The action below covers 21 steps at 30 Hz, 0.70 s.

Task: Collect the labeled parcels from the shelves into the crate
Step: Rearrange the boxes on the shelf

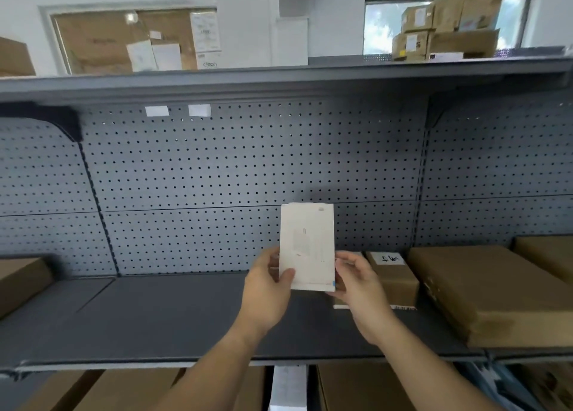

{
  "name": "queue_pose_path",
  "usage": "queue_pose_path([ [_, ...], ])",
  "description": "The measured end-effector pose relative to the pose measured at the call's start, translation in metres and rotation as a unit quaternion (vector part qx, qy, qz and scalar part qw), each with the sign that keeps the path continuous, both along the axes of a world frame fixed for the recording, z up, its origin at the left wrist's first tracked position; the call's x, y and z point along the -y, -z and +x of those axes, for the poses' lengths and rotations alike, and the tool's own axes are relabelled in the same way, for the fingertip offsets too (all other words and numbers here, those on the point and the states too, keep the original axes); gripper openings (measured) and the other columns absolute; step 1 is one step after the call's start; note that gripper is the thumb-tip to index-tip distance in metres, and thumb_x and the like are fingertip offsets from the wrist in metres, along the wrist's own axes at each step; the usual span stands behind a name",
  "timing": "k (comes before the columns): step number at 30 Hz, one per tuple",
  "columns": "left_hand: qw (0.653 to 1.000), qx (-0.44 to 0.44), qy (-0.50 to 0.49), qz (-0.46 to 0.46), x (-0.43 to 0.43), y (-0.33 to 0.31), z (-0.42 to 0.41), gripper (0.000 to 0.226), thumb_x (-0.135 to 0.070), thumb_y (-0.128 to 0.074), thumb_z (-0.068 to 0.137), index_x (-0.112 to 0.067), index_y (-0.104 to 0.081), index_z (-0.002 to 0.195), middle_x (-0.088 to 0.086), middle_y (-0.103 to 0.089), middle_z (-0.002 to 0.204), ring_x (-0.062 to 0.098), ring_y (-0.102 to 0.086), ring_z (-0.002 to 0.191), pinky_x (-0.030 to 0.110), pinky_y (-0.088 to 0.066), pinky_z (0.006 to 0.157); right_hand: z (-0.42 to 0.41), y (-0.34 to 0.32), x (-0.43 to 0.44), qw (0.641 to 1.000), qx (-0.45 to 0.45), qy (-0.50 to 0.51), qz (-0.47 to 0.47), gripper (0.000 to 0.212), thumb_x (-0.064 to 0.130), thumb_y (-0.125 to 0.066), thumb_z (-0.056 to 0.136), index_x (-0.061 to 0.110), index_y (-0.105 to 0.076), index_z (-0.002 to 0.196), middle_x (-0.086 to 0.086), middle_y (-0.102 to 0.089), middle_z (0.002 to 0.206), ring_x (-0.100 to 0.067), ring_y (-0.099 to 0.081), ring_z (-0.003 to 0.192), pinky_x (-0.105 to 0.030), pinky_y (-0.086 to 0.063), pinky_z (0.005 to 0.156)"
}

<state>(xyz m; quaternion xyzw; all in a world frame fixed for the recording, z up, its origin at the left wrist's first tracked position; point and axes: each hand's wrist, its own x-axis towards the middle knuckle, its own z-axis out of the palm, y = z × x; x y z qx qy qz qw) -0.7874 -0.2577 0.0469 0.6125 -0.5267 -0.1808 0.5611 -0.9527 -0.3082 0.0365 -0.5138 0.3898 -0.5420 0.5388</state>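
A flat white parcel [307,243] stands upright in front of me, above the grey shelf [173,314]. My left hand [266,293] grips its lower left edge, thumb across the front. My right hand [359,289] pinches its lower right edge near a small blue tab. A small brown box with a white label [392,274] sits on the shelf just right of my hands. No crate is in view.
A large flat brown carton [493,289] lies at the shelf's right, another brown box [21,280] at the far left. Grey pegboard [248,169] backs the shelf. Cartons [446,29] stand on the top shelf, and more boxes [366,386] sit on the level below.
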Motion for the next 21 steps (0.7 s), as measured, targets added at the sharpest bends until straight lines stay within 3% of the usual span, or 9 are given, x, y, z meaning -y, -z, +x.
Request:
queue_pose_path([
  [3, 1.0, -0.01, 0.017, -0.015, -0.002, -0.003, 0.0, 0.038, -0.011, -0.058, 0.099, -0.038, -0.046, 0.123, -0.01, -0.062, 0.11, 0.008, -0.063, 0.089, 0.018, -0.051, 0.069, -0.001, -0.006, -0.002, 0.999, 0.03, -0.025, 0.014, 0.021, 0.022, -0.057, 0.104, 0.024, -0.062, 0.124, 0.0, -0.072, 0.12, -0.018, -0.068, 0.111, -0.039, -0.062, 0.087],
  [6, 0.999, -0.002, 0.033, -0.017, -0.001, 0.0, 0.001, 0.032, -0.013, -0.055, 0.1, -0.039, -0.053, 0.118, -0.008, -0.063, 0.118, 0.01, -0.061, 0.095, 0.02, -0.052, 0.072, -0.002, -0.012, -0.005, 0.994, 0.038, -0.102, 0.016, 0.029, 0.021, -0.059, 0.102, 0.025, -0.065, 0.13, 0.004, -0.074, 0.123, -0.016, -0.07, 0.114, -0.038, -0.06, 0.09],
  [9, 0.997, -0.035, 0.071, -0.008, -0.006, -0.001, -0.001, 0.027, -0.033, -0.065, 0.097, -0.042, -0.057, 0.121, -0.009, -0.067, 0.118, 0.007, -0.064, 0.101, 0.022, -0.054, 0.085, 0.0, -0.018, -0.009, 0.991, 0.042, -0.128, 0.004, 0.028, 0.018, -0.059, 0.102, 0.021, -0.067, 0.128, 0.002, -0.075, 0.121, -0.018, -0.071, 0.113, -0.042, -0.058, 0.095],
  [12, 0.992, -0.038, 0.12, -0.008, -0.007, -0.002, -0.003, 0.045, -0.056, -0.066, 0.09, -0.04, -0.062, 0.132, -0.017, -0.064, 0.13, 0.002, -0.06, 0.12, 0.032, -0.051, 0.104, 0.004, -0.019, -0.011, 0.992, 0.065, -0.111, 0.008, 0.028, 0.021, -0.061, 0.101, 0.021, -0.065, 0.129, 0.002, -0.075, 0.12, -0.019, -0.071, 0.112, -0.043, -0.058, 0.094],
  [14, 0.993, -0.014, 0.12, -0.011, -0.008, -0.005, -0.003, 0.052, -0.06, -0.064, 0.088, -0.04, -0.062, 0.136, -0.019, -0.058, 0.135, 0.001, -0.055, 0.125, 0.034, -0.047, 0.108, 0.007, -0.02, -0.012, 0.993, 0.071, -0.098, 0.006, 0.027, 0.023, -0.058, 0.103, 0.023, -0.066, 0.128, 0.003, -0.075, 0.12, -0.019, -0.071, 0.112, -0.042, -0.059, 0.092],
  [18, 0.986, -0.049, 0.158, -0.008, -0.011, -0.012, -0.004, 0.037, -0.026, -0.058, 0.102, -0.038, -0.056, 0.137, -0.01, -0.069, 0.121, 0.011, -0.066, 0.112, 0.038, -0.052, 0.104, 0.009, -0.022, -0.015, 0.996, 0.038, -0.07, -0.029, 0.025, 0.012, -0.055, 0.104, 0.025, -0.07, 0.12, 0.007, -0.077, 0.113, -0.01, -0.074, 0.102, -0.025, -0.059, 0.078],
  [21, 0.982, -0.079, 0.171, -0.012, -0.015, -0.017, -0.005, 0.037, -0.013, -0.046, 0.105, -0.04, -0.055, 0.129, -0.006, -0.07, 0.122, 0.017, -0.065, 0.117, 0.046, -0.052, 0.103, 0.012, -0.02, -0.014, 0.998, 0.019, -0.047, -0.043, 0.038, 0.008, -0.068, 0.096, 0.03, -0.063, 0.126, 0.008, -0.071, 0.121, -0.006, -0.068, 0.108, -0.023, -0.056, 0.085],
])
